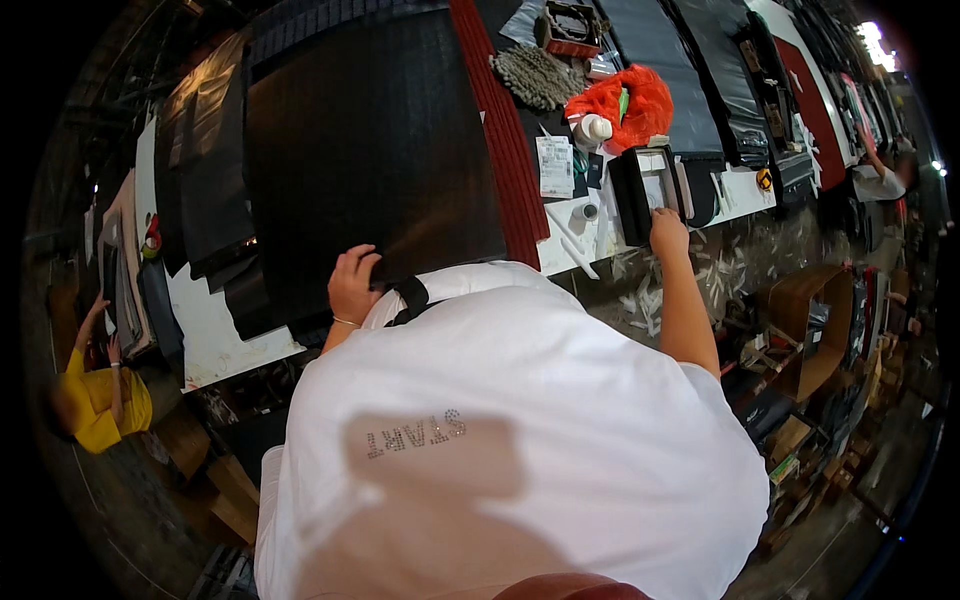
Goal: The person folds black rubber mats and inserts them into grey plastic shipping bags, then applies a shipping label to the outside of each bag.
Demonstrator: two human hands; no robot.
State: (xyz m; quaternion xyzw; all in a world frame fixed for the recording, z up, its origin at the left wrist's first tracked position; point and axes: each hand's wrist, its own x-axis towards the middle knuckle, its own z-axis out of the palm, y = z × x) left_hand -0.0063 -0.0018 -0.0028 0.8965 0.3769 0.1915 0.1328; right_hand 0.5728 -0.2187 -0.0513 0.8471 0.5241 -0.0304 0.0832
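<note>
With the left hand [353,287] loosely curled at the flat black sheet [375,150], the right hand [668,235], finger grip unclear, should be steadying the open-topped rectangular black box [628,195].

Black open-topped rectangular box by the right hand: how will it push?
Black open-topped rectangular box: probably stiff, given its straight walls. Likely slides rather than rolls, being flat-sided. Pale contents might shift, lying uncovered.

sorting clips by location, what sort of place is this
Probably a workshop or factory floor: a large rectangular black sheet lies on a white worktable, thin white scraps lie scattered below it, and a person in a yellow top is nearby.
</note>
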